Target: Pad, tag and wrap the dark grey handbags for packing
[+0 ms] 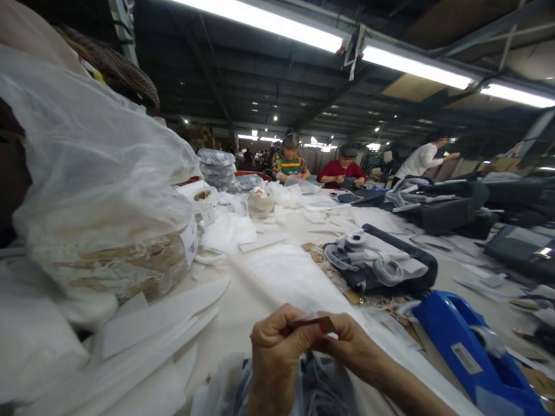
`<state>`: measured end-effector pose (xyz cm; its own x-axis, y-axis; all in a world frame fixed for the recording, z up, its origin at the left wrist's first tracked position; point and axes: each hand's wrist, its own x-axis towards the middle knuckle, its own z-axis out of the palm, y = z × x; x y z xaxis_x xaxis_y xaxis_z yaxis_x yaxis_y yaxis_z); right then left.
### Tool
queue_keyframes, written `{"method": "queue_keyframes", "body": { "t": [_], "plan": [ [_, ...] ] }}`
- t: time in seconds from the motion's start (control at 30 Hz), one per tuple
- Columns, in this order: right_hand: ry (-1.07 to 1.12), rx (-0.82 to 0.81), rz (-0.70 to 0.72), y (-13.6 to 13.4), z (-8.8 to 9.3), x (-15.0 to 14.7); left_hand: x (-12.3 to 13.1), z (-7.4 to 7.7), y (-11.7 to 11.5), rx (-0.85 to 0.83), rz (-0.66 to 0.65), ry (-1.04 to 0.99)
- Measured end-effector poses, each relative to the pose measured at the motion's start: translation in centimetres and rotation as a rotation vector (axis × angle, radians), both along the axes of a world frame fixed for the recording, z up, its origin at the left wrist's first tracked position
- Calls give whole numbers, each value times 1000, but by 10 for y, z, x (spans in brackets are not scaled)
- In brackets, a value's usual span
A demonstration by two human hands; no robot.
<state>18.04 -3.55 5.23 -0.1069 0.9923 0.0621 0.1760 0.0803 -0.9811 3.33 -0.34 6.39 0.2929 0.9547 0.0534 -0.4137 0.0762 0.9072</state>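
Note:
My left hand (277,346) and my right hand (347,341) meet low in the middle of the head view. Between them is a small brown card tag (325,323), pinched by the fingers of both hands. Something pale or clear shows at its upper left edge, too small to make out. Right beneath my hands lies a dark grey fabric item (325,384), with whitish wrapping (217,384) on its left side. My forearms and fingers hide part of it.
A blue tape dispenser (459,341) stands at right. Beyond it lies a dark bag (390,260) topped with white padding. At left are a large plastic sack (108,173) and white foam sheets (151,329). Co-workers (290,162) sit across the table.

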Motion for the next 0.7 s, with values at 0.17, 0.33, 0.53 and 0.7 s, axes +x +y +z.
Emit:
{"method": "queue_keyframes", "body": {
  "t": [0.17, 0.33, 0.53, 0.7],
  "plan": [
    [127, -89, -272, 11, -22, 5, 1, -13, 6, 293, 79, 584],
    [74, -164, -405, 21, -49, 20, 5, -22, 11, 609, -191, 1300],
    [-232, -233, -462, 38, -71, 22, 9, -24, 10, 637, -324, 1398],
    [-440, -267, -472, 35, -56, 32, 9, -25, 15, 559, -348, 1436]
  ]
}}
